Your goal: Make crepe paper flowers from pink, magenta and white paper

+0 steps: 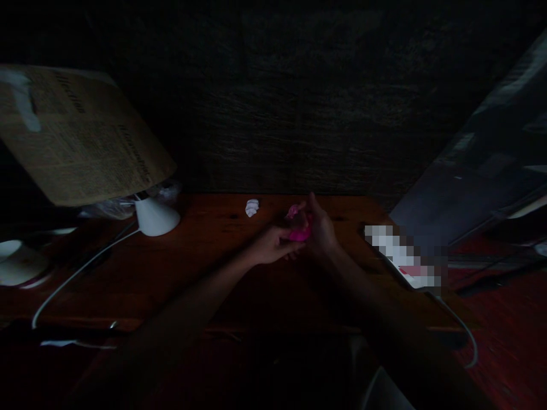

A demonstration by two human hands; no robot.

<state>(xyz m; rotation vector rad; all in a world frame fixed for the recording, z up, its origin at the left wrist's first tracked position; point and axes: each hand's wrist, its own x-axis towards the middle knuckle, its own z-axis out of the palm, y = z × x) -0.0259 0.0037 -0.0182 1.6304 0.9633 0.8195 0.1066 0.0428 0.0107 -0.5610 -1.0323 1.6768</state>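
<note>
Over the middle of the wooden table, my two hands meet around a small bright pink thing (300, 232) that looks soft or crumpled; the dim light does not show its kind. My left hand (272, 245) is closed with thumb and fingers on its near left side. On the other side, my right hand (323, 232) presses against it, thumb pointing up and fingers curled partly behind it. Part of the pink thing is hidden by the fingers. Just beyond my left hand lies a small crumpled white piece (252, 207), apparently paper, touched by neither hand.
A lamp with a newspaper-print shade (94, 136) and white base (157, 217) stands at the left, its white cable trailing forward. A white cup (19, 263) sits far left. A lit phone (399, 256), screen blurred, lies right with a cable. A dark wall (273, 114) rises behind.
</note>
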